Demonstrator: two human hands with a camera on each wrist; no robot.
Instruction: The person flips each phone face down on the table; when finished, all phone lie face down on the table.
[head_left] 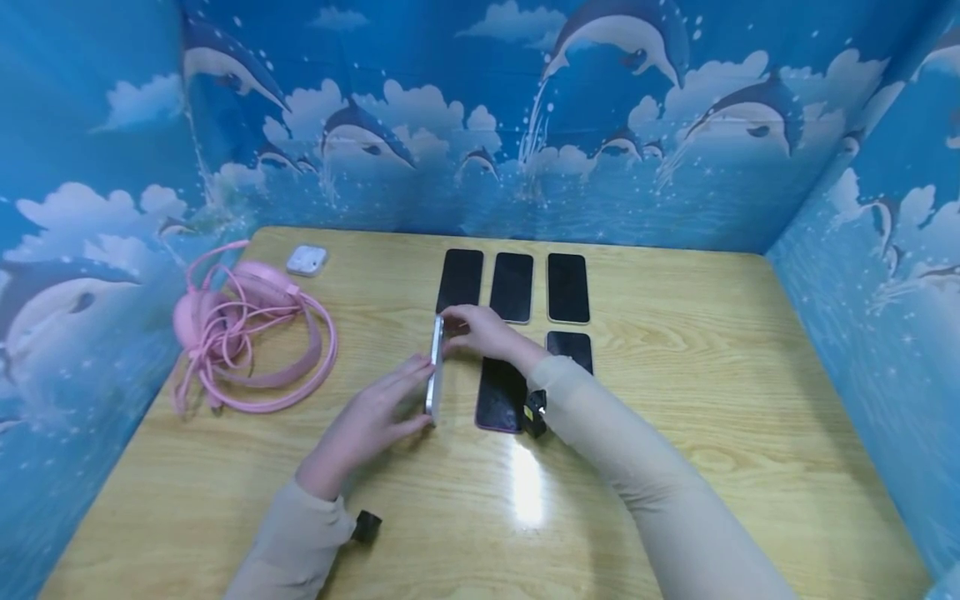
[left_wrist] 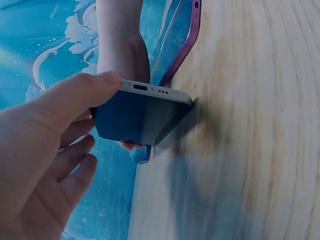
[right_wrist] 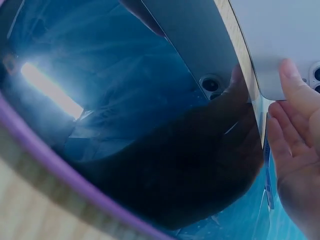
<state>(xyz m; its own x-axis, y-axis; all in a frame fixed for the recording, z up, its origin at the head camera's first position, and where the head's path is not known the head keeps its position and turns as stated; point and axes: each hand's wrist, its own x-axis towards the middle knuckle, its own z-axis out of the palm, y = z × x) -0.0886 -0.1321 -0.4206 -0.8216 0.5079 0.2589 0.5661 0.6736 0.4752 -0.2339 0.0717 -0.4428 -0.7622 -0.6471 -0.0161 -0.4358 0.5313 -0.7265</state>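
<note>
While both hands meet near the middle of the wooden table (head_left: pixel 675 467), we see a white-edged phone (head_left: pixel 433 375) standing on its long edge between them, its screen turned to the left. Our left hand (head_left: pixel 367 421) holds the near part of this phone, the thumb laid over the top edge and the fingers against the screen side; in the left wrist view the thumb (left_wrist: pixel 85 90) presses the short end beside the charging port while the phone's lower edge meets the wood. Our right hand (head_left: pixel 480 329) grips the far end of the phone, fingers curled over it from the right; in the right wrist view its fingertips (right_wrist: pixel 295 80) rest on the pale back beside the camera lenses.

Just to the right of the upright phone lies a purple-rimmed phone (head_left: pixel 501 396), flat and screen up, partly under the right wrist. Farther right, a dark phone (head_left: pixel 570 350) lies flat, half hidden by the right sleeve. Along the far side we see three more black phones in a row: the left one (head_left: pixel 460 279), the middle one (head_left: pixel 512 286) and the right one (head_left: pixel 567 287), all face up and close beside each other.

On the left side of the table lies a pink headset (head_left: pixel 251 333) with its cable looped over it, and beyond it a white earbud case (head_left: pixel 306 260).
</note>
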